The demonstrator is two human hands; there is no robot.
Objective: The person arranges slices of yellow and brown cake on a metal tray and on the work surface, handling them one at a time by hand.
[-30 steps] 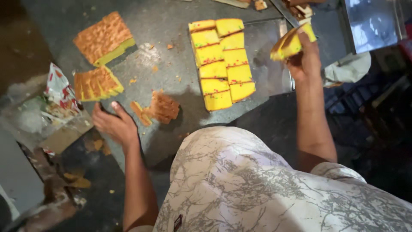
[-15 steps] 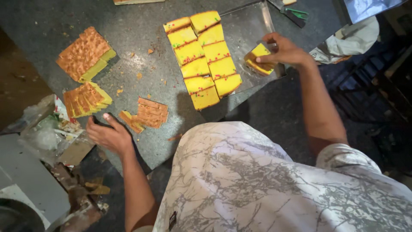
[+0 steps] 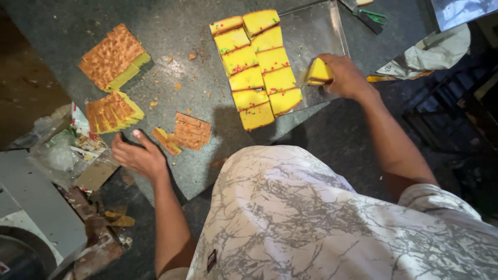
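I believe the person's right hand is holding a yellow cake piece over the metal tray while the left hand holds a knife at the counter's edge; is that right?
Not quite: in the head view the left hand holds no knife; it rests empty on the counter edge beside the brown cut slices. The rest stands: the right hand holds a yellow cake piece over the metal tray.

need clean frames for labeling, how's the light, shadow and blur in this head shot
Head view: light is dim and uneven, brightest on the yellow cake pieces and the metal tray, which shows soft glare; the person's body casts a dark shadow on the grey counter by the near edge; the right hand holding a cake piece and the left hand are slightly soft; corners fall into darkness.
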